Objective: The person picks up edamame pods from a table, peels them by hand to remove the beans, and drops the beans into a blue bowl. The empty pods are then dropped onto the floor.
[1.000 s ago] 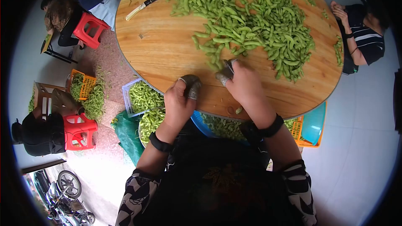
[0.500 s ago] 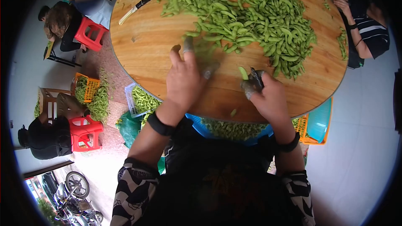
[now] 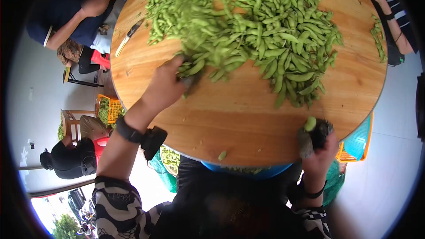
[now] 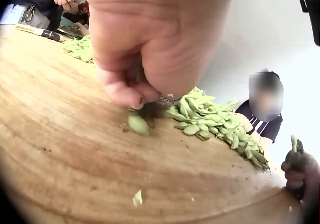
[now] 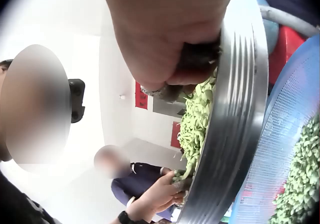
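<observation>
A large heap of green edamame pods (image 3: 274,35) covers the far half of the round wooden table (image 3: 248,124). My left hand (image 3: 166,82) is at the heap's near left edge, its covered fingertips curled among pods. In the left wrist view a pod (image 4: 138,123) shows right under those curled fingers. Near the table's right front edge my right hand (image 3: 319,148) pinches a single edamame pod (image 3: 310,124), which sticks up above the thumb. Worn grey and dark covers wrap its thumb and fingers. Something black sits between them; I cannot tell what it is.
A knife (image 3: 129,37) lies at the table's left. A blue basket (image 5: 260,179) of shelled beans stands below the front edge. An orange crate (image 3: 367,137) is under the right side. People sit or stand left and right; one arm (image 3: 73,24) reaches near the far left.
My left hand has moved left to the heap's edge, and pods there blur with motion. The right hand has shifted right and nearer me with its pod. The head view has moved closer over the table.
</observation>
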Action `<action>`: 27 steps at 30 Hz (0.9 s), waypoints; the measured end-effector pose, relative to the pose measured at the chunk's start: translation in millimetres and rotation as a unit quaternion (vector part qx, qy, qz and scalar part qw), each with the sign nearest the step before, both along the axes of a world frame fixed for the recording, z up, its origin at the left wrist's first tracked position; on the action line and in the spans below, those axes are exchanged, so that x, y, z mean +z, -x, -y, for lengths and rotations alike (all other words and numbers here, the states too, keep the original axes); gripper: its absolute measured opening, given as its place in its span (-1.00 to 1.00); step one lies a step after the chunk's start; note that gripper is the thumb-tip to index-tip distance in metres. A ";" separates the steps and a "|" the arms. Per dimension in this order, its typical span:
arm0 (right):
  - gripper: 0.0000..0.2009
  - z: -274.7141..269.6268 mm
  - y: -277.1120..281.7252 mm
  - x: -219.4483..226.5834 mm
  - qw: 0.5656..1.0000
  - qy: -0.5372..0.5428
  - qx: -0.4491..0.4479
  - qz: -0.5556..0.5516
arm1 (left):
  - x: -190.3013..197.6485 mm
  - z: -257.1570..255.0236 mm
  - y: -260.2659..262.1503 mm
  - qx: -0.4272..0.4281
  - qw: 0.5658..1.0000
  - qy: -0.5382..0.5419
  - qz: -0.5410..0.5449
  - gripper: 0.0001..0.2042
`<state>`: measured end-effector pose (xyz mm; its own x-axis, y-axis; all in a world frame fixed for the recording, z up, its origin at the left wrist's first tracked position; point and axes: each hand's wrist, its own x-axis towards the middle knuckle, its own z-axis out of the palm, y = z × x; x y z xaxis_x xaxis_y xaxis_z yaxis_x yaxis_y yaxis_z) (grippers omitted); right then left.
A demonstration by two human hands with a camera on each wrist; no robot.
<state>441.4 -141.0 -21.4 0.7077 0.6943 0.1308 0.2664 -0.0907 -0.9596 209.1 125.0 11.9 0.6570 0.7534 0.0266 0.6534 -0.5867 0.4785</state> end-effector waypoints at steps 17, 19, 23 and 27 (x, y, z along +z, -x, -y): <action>-0.53 46.0 -5.8 -54.7 0.974 -0.136 -0.117 -0.141 | -18.5 5.6 3.3 0.024 0.976 0.162 0.140 -0.66; -0.53 34.9 -6.5 -47.8 0.980 -0.115 -0.078 -0.146 | -11.3 9.1 1.9 0.056 0.976 0.178 0.116 -0.66; -0.54 32.9 -14.5 -31.2 0.989 -0.061 -0.022 -0.133 | -3.9 18.5 -6.6 0.052 0.991 0.104 0.062 -0.62; -0.58 14.3 -4.0 -21.0 0.985 -0.077 -0.039 -0.150 | 27.3 41.6 -18.5 0.073 0.977 0.198 -0.003 -0.43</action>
